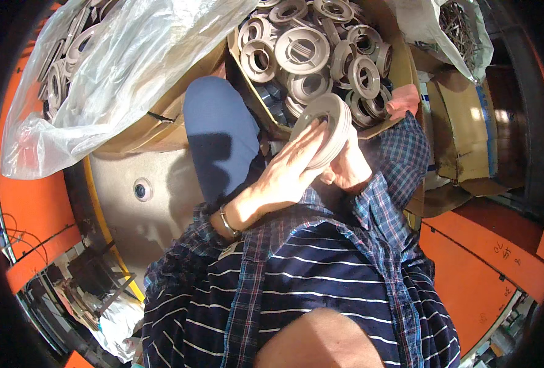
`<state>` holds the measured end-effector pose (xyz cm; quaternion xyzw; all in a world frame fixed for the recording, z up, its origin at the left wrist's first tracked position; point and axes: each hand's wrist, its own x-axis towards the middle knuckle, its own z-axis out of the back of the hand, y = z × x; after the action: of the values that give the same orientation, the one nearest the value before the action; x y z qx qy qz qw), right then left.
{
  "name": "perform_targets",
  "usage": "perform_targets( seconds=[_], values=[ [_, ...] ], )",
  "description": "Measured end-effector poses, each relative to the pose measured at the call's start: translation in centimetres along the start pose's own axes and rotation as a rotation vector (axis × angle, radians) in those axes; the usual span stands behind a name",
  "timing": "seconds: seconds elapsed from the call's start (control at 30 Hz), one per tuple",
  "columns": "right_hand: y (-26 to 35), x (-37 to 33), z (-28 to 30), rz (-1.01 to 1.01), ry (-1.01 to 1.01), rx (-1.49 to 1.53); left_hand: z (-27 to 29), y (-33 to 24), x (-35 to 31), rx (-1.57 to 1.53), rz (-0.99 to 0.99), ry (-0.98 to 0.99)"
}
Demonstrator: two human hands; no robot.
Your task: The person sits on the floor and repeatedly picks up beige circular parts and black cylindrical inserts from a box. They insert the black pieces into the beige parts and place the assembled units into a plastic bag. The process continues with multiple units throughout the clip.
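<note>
Ridged, pale plastic ring (342, 130): held tilted above the cardboard box's (408, 58) near edge. Left hand (293, 162) grasps it, fingers across its face; right hand (351, 167) clasps the opposite side, fingers partly hidden behind it. Smooth, spoked rings (302, 50) heap the box, lower layers obscured. Crinkled clear bag (155, 55), left, cut off above.

A plaid shirt (246, 300) covers a white-striped navy top (321, 279)
</note>
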<state>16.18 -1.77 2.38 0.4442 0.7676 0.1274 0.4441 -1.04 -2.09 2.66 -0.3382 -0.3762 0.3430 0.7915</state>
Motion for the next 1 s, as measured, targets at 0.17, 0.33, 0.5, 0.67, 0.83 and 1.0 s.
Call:
perform_targets(
  seconds=[0.17,0.33,0.5,0.67,0.83,1.0],
  values=[
    [0.6,-0.2,1.5,0.473,-0.208,-1.017,1.3,0.4,-0.1,-0.671,0.607,-0.038],
    [-1.1,-0.4,0.3,0.508,-0.1,-0.699,1.0,-0.3,-0.2,-0.365,0.509,0.106],
    [-1.5,0.2,0.3,-0.165,0.03,0.319,4.4,0.5,-0.8,0.0,-0.183,0.254],
    [2.6,4.1,4.9,0.237,-0.099,-0.984,18.6,-2.5,3.6,0.443,-0.115,-0.401],
    [1.8,10.3,5.9,0.341,-0.19,-1.743,24.9,-4.0,10.7,0.685,-0.158,-0.779],
    [1.6,12.8,5.8,0.284,-0.099,-2.008,11.2,1.9,7.6,0.252,-0.02,-0.147]
  ],
)
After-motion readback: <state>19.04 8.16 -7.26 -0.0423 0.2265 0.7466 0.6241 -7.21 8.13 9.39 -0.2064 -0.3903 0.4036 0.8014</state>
